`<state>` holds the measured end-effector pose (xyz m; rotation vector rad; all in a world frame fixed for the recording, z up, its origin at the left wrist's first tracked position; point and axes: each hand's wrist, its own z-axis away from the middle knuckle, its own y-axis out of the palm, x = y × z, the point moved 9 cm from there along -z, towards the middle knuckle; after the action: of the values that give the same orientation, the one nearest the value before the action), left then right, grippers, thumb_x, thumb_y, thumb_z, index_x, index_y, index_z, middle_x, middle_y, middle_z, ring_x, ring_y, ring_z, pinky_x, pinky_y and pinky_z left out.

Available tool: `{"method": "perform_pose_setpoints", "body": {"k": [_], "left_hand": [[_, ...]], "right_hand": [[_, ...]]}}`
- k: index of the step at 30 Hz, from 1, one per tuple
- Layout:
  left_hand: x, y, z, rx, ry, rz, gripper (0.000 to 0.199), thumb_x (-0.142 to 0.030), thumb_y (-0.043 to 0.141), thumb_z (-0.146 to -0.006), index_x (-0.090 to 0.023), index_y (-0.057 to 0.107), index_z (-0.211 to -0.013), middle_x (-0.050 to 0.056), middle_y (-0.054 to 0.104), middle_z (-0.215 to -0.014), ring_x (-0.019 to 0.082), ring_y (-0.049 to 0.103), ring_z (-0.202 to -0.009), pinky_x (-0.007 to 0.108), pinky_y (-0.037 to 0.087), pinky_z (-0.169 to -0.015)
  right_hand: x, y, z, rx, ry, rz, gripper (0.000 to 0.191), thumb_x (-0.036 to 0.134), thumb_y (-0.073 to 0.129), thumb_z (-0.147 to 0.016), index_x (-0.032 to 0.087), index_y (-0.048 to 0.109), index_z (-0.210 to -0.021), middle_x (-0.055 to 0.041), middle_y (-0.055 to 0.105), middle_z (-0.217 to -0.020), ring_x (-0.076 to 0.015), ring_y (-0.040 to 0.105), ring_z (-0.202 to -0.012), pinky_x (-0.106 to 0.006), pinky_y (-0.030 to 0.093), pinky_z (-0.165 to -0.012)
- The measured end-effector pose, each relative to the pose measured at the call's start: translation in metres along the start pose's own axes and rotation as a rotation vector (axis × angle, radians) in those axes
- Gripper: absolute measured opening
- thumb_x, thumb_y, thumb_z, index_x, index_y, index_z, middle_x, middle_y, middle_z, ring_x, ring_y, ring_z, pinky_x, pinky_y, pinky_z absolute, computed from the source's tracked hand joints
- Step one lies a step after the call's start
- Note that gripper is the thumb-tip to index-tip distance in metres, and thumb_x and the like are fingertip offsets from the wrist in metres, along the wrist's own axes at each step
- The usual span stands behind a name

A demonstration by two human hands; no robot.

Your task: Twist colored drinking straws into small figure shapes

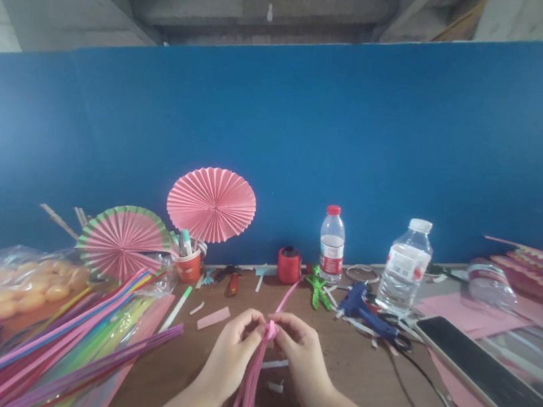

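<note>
Above the middle of the table, my left hand (243, 341) and my right hand (298, 352) meet, thumbs and fingers pinched on a bundle of pink pipe cleaners (250, 389). A small bright pink knot or coil (271, 329) sits between the fingertips at the top of the bundle. The long strands hang down toward me between my forearms. One thin pink end (289, 295) sticks up past my fingers toward the red spool (289, 265). How the strands are wound inside the coil is partly hidden by my fingers.
At left lie colourful pipe cleaners (80, 345) and plastic bags. Pink paper fans (211, 204) and a cup of markers (187, 264) stand behind. Rightward are a green pipe-cleaner figure (317, 288), bottles (404, 269), a blue glue gun (367, 311), its cable and a phone (493, 383).
</note>
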<state>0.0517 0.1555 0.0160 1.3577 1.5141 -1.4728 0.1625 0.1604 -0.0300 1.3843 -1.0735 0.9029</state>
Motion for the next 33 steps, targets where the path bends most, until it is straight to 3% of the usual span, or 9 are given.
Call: {"method": "perform_pose_setpoints", "body": {"k": [8,14,18,26,29,33], "left_hand": [[0.006,-0.006,0.002,-0.068,-0.044,-0.016,0.024,-0.041,0.049,-0.077,-0.018,0.053,-0.071,-0.001,0.057,-0.066,0.016,0.052,-0.064,0.024,0.039,-0.060],[-0.021,-0.008,0.007,-0.099,0.137,-0.145,0.020,-0.034,0.051,-0.077,-0.019,0.057,-0.066,0.002,0.058,-0.071,0.018,0.054,-0.070,0.024,0.041,-0.063],[-0.024,-0.009,0.009,-0.130,0.168,-0.192,0.019,-0.031,0.052,-0.076,-0.019,0.057,-0.062,0.002,0.057,-0.069,0.017,0.054,-0.068,0.024,0.041,-0.061],[0.005,0.004,0.008,-0.024,-0.009,-0.010,0.018,-0.034,0.041,-0.082,-0.020,0.048,-0.074,-0.002,0.049,-0.065,0.014,0.048,-0.060,0.023,0.037,-0.056],[0.009,0.012,0.010,0.047,-0.097,0.151,0.018,-0.035,0.041,-0.082,-0.020,0.046,-0.073,-0.004,0.042,-0.061,0.011,0.042,-0.055,0.021,0.034,-0.052],[0.008,0.019,0.012,0.077,-0.169,0.369,0.016,-0.031,0.043,-0.081,-0.019,0.043,-0.070,-0.006,0.039,-0.058,0.008,0.038,-0.052,0.019,0.033,-0.053]], "right_hand": [[-0.011,0.003,0.001,0.053,0.026,0.037,0.024,0.039,0.060,-0.070,0.015,0.059,-0.069,0.0011,0.056,-0.059,-0.0108,0.049,-0.051,-0.020,0.037,-0.045],[0.004,0.000,0.000,0.008,-0.120,0.242,0.027,0.038,0.057,-0.073,0.014,0.057,-0.063,0.0007,0.054,-0.057,-0.0102,0.045,-0.053,-0.021,0.038,-0.049],[0.008,0.000,0.002,0.000,-0.136,0.285,0.029,0.040,0.055,-0.074,0.014,0.056,-0.062,0.0013,0.052,-0.054,-0.0095,0.043,-0.051,-0.021,0.036,-0.046],[0.002,0.013,0.007,0.118,-0.046,0.061,0.032,0.047,0.056,-0.071,0.016,0.048,-0.066,0.0023,0.051,-0.056,-0.0108,0.050,-0.050,-0.022,0.042,-0.046],[0.000,0.019,0.009,0.174,0.001,-0.024,0.032,0.047,0.056,-0.072,0.017,0.046,-0.067,0.0020,0.054,-0.056,-0.0119,0.052,-0.049,-0.024,0.044,-0.047],[0.004,0.019,0.009,0.186,-0.046,-0.042,0.030,0.044,0.057,-0.073,0.017,0.045,-0.064,0.0018,0.055,-0.055,-0.0120,0.053,-0.050,-0.024,0.044,-0.050]]}}
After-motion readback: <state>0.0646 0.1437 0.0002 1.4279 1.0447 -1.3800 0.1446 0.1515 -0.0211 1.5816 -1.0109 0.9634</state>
